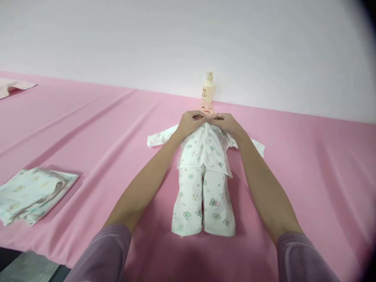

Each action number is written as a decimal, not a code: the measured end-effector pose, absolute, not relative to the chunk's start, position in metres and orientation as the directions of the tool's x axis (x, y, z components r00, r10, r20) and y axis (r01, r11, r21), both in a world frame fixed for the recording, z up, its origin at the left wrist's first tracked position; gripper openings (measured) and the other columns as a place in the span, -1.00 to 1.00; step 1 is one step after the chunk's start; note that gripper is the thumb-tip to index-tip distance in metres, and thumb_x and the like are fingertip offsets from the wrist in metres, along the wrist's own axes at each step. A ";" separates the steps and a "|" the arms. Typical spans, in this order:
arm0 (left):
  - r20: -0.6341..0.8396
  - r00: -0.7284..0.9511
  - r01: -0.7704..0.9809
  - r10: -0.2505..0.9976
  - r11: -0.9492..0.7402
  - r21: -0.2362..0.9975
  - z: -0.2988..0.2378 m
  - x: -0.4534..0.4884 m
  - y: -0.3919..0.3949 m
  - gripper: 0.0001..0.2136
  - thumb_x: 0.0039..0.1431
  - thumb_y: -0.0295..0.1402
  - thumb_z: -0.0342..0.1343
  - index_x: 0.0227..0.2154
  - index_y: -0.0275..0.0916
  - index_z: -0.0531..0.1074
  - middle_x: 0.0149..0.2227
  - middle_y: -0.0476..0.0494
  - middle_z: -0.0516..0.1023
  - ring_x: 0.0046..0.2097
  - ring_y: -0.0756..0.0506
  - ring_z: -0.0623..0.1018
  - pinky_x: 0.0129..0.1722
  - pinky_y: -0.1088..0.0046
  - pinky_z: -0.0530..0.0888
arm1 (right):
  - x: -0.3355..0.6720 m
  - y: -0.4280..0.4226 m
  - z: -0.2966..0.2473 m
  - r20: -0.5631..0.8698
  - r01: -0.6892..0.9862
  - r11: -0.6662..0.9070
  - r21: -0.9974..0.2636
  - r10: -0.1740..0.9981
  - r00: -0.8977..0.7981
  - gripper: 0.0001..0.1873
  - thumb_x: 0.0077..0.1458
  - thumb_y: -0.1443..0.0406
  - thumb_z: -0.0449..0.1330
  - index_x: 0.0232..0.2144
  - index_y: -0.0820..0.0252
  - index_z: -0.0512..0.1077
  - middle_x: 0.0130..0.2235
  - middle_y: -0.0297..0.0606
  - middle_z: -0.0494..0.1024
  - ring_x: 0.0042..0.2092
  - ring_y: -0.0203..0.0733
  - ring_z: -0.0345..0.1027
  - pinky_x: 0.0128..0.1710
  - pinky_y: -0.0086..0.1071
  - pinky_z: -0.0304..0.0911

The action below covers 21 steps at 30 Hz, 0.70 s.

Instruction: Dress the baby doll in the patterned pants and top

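A baby doll (207, 108) lies on its back, its head toward the wall. It wears a white patterned jacket (202, 150) and matching trousers (219, 203); the sleeves stretch out to both sides. At the jacket's collar, my left hand (190, 122) and my right hand (227, 123) meet with fingertips pinched together. Both seem to grip the collar's front edges just under the doll's chin. The exact bit of cloth between the fingers is too small to make out. Below the hands the jacket front hangs together down to the hem.
A pump bottle (208, 89) stands behind the doll's head, close to the white wall (117, 43). Folded patterned cloth (35, 192) lies at the left on the pink sheet (102, 129). Farther back on the left is a pale pink cloth (14, 87). The table's front edge shows at lower left.
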<state>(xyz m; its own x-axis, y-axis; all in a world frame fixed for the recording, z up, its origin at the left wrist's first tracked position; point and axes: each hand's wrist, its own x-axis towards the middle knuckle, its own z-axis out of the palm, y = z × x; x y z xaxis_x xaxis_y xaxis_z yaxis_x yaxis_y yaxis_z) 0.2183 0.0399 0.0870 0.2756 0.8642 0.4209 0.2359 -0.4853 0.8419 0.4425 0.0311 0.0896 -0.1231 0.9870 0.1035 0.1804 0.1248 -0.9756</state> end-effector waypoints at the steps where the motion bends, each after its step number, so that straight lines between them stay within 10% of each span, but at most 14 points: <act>1: 0.403 0.246 0.229 0.882 -0.456 0.860 0.087 0.220 0.040 -0.82 0.35 -0.24 0.46 -0.19 -0.25 0.82 -0.11 -0.17 0.85 -0.04 -0.20 0.77 0.05 0.34 0.61 | 0.443 0.031 0.090 0.098 0.190 0.120 -0.974 0.987 -0.125 -0.37 -0.21 -0.18 0.79 -0.28 0.10 0.80 -0.05 -0.14 0.85 0.21 0.22 0.68 0.38 0.01 0.55; 21: 0.348 0.113 0.421 0.931 -0.362 0.831 0.090 0.233 0.039 -0.88 0.50 -0.37 0.37 -0.23 -0.24 0.66 -0.17 -0.19 0.80 -0.11 -0.18 0.75 0.01 0.30 0.63 | 0.447 0.028 0.086 0.170 0.152 0.196 -0.969 0.971 -0.167 -0.33 -0.27 -0.24 0.77 -0.33 0.07 0.74 -0.13 -0.21 0.79 0.00 0.05 0.61 0.23 -0.06 0.52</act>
